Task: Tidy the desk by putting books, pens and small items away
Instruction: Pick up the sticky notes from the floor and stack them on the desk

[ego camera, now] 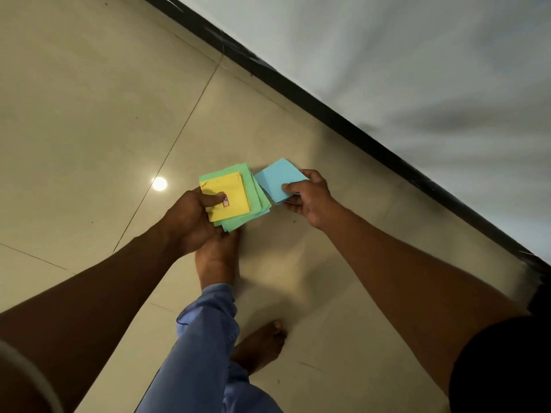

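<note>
Left hand (190, 217) grips yellow-topped green paper stack (235, 195), small unreadable red label under thumb; right hand (307, 196) pinches blue squares (278, 178) at three o'clock.

A stack of green papers (255, 201) topped by yellow papers (228, 201) is held in the left hand (187, 219), the thumb pressed on the yellow top sheet beside a small red mark (225, 200). Blue papers (278, 180) are pinched in the right hand (310, 198), just beside the stack. Below, a beige tiled floor (89, 99), two bare feet and blue trousers (205, 347) are seen. A black skirting (328, 114) runs along a white wall (417, 55).
</note>
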Demonstrator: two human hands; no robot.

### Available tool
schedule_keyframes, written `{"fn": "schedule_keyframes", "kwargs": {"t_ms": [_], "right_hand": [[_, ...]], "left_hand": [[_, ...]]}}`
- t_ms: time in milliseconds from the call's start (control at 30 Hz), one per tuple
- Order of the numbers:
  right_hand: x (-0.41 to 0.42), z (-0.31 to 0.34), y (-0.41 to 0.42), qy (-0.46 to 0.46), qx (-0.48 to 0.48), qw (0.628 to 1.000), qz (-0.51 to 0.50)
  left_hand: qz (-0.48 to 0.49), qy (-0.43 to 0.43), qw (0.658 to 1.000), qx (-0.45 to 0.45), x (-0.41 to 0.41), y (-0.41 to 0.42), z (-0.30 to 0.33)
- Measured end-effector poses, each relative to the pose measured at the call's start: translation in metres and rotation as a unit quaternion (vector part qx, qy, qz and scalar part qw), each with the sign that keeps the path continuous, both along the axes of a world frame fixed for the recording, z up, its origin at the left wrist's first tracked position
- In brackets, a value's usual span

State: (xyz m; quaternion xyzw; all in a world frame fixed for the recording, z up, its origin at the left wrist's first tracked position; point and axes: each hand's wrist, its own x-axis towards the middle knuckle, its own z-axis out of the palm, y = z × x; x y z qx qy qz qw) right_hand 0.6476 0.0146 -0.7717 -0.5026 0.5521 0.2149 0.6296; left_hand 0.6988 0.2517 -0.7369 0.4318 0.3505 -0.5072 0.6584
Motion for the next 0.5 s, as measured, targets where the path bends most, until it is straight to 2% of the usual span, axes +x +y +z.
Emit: {"fn": "schedule_keyframes", "kwargs": {"t_ms": [267,500], "right_hand": [[-0.020,0.124,0.024,-0.095,0.079,0.989,-0.076],[-0.055,0.271,0.036,-0.138,0.031,0.988,-0.070]], "left_hand": [[0.052,0.000,0.998,-0.039,-0.015,-0.004,0.095],[0.041,-0.022,0.995,-0.088,-0.043,-0.015,0.206]]}}
